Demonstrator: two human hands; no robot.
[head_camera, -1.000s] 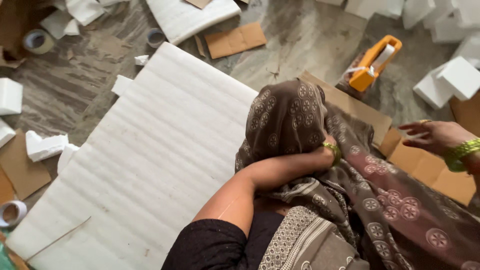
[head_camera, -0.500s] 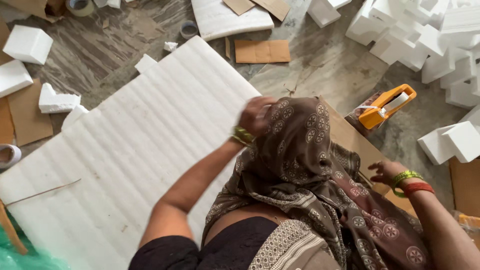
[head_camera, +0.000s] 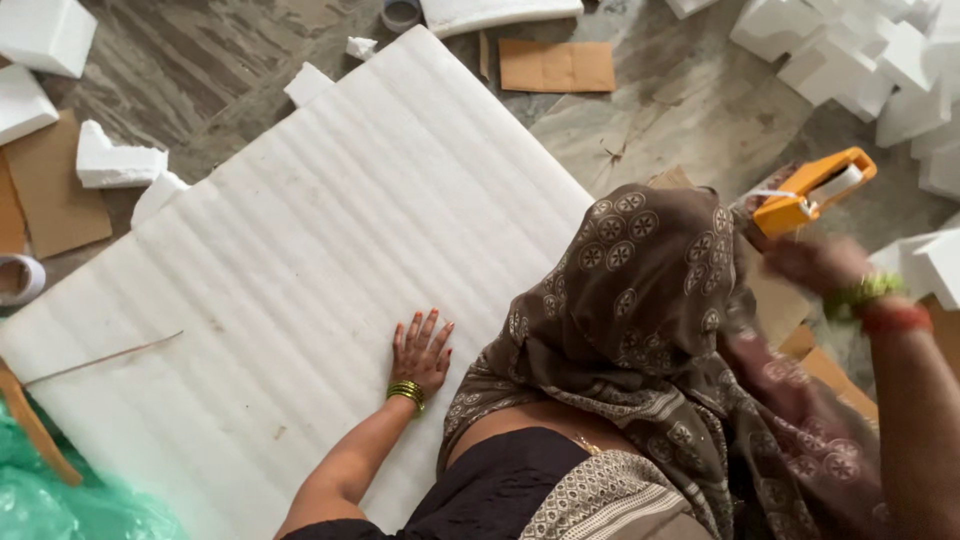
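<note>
Your left hand (head_camera: 422, 350) lies flat, fingers spread and holding nothing, palm down on the large white ribbed foam sheet (head_camera: 300, 260) that covers the floor's left and centre. A brown patterned cloth (head_camera: 640, 300) drapes just right of it. Your right hand (head_camera: 815, 265) is blurred beside the orange tape dispenser (head_camera: 812, 190); whether it grips cannot be told.

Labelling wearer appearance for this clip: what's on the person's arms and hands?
Both forearms are bare. The left hand has red-painted nails and stacked gold bangles at the wrist. The right hand is motion-blurred; its wrist carries green-gold bangles next to a red one. A dark short sleeve shows at the left upper arm, and a brown patterned drape crosses the body.
</note>
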